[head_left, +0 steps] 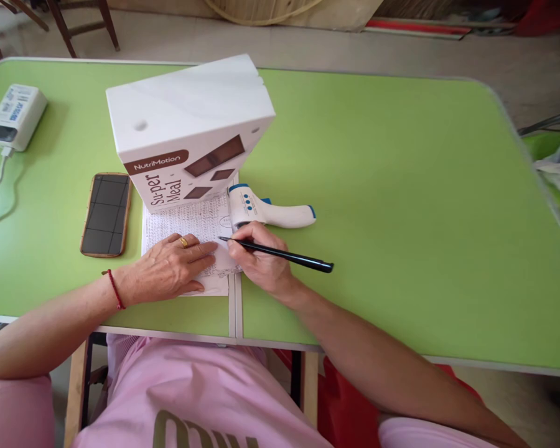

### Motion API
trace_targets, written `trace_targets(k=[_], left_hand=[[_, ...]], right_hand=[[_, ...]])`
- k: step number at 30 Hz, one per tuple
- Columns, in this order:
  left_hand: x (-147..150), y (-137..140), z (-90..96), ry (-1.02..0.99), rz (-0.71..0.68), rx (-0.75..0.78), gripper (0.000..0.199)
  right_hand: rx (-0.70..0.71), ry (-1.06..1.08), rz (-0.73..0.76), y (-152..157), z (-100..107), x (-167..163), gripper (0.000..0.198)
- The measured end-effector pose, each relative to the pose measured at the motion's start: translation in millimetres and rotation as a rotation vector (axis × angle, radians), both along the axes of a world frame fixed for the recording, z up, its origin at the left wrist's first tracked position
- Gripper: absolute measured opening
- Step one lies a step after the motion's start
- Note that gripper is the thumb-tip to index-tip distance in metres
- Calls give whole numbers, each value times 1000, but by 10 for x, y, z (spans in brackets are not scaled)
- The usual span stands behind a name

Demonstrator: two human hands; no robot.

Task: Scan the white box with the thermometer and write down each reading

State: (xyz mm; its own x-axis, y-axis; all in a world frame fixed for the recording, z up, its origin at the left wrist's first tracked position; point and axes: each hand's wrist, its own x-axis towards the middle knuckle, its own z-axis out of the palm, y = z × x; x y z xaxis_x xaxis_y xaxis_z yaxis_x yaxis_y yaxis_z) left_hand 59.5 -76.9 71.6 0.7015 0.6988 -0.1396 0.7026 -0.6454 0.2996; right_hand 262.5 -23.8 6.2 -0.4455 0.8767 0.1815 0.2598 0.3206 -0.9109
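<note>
A sheet of paper (186,224) covered in small writing lies at the table's near middle. My left hand (170,264) rests flat on it, fingers stretched out, a gold ring on one finger. In my right hand (261,258) is a black pen (292,254), pinched between thumb and fingers, its tip just above or on the paper; I cannot tell which. Just beyond that hand lies a white and blue infrared thermometer (270,208). A white NutriMotion box (191,106) stands upright behind the paper, covering part of it.
Left of the paper lies a phone (106,214) with a brown case. A white power bank (16,115) with a cable sits at the far left of the green folding table (392,218). A metal-edged seam crosses the tabletop near my hands. Wooden stool legs (81,25) show behind.
</note>
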Motion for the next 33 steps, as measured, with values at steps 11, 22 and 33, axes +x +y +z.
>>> trace_targets(k=[11,22,33], left_hand=[[-11,-1,-9,6,1,-5,44],[-7,3,1,4,-1,-8,45],[-9,6,-12,-14,1,4,46]], right_hand=[[-25,-3,-12,7,-10,7,14],[8,25,-50,8,-22,19,13],[-1,1,-33,11,-2,11,15]])
